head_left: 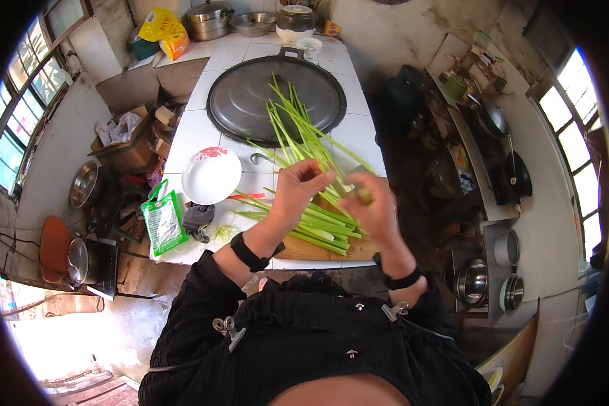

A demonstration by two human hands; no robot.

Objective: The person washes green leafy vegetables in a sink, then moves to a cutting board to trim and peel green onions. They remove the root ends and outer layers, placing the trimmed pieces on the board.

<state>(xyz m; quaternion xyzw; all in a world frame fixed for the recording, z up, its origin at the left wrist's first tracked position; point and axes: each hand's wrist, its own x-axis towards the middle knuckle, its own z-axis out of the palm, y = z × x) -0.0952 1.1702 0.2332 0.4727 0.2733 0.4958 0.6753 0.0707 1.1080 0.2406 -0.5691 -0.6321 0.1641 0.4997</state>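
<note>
Long green stalks, which look like celery (pixel 304 134), reach from the black lid down to between my hands. My left hand (pixel 297 195) has its thumb and forefinger pinched together at the stalks. My right hand (pixel 373 205) is blurred by motion close beside it, with bent fingers around something pale green. A flat grey thing, perhaps a knife blade, shows between the hands; which hand holds it cannot be told. Below them, more cut stalks (pixel 325 228) lie in a pile on a wooden cutting board (pixel 358 251).
A large black lid (pixel 233 101) covers the middle of the white tiled counter (pixel 355 127). Left of my hands are a white plate (pixel 211 175), a red-handled tool (pixel 248 196), a dark cloth (pixel 198 215), stringy trimmings (pixel 224 233) and a green-and-white packet (pixel 163 223).
</note>
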